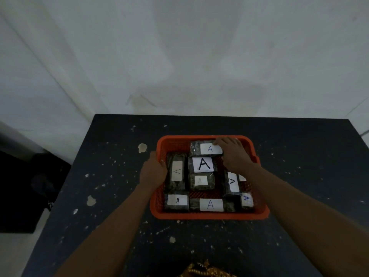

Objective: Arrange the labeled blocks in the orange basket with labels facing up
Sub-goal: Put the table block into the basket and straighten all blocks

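The basket (207,215) sat on the worktop (111,176), blocks packed inside it. The left hand (152,172) rested at its left rim; the right hand (232,154) lay inside on the rearmost block (205,149), behind the others.

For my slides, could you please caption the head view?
Left hand steadies the orange basket while the right hand sets a block in, label up.
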`<action>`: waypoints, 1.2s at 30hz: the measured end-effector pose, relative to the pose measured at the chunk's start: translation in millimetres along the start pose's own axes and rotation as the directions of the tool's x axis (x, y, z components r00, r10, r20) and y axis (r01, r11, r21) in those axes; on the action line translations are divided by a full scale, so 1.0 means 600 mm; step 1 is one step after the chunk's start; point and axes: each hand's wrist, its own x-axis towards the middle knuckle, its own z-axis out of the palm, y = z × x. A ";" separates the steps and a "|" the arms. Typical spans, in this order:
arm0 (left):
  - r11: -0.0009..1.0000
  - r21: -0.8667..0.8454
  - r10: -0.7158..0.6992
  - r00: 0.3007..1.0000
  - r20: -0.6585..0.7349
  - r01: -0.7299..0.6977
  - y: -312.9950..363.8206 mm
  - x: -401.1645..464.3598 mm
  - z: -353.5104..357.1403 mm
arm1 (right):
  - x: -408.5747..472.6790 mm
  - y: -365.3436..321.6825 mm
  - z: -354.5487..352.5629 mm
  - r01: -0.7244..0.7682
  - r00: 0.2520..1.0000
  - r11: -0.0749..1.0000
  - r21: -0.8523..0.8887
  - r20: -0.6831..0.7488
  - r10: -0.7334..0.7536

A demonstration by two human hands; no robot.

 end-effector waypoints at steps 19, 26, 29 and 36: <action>0.999 -0.032 0.004 1.000 0.000 -0.004 0.001 0.000 0.000 | -0.009 0.033 0.009 -0.044 0.998 0.998 0.048 0.054 0.042; 1.000 -0.023 0.001 1.000 -0.009 -0.001 0.001 0.000 0.001 | 0.009 0.039 0.010 -0.043 0.984 0.993 0.110 0.177 0.023; 1.000 -0.016 -0.003 1.000 -0.010 0.003 0.001 0.000 0.000 | 0.014 0.037 0.010 -0.056 0.979 0.990 0.127 0.203 0.029; 1.000 -0.026 -0.002 1.000 0.005 0.002 0.002 0.000 0.001 | 0.015 0.028 0.010 -0.055 0.988 0.997 0.055 0.144 0.047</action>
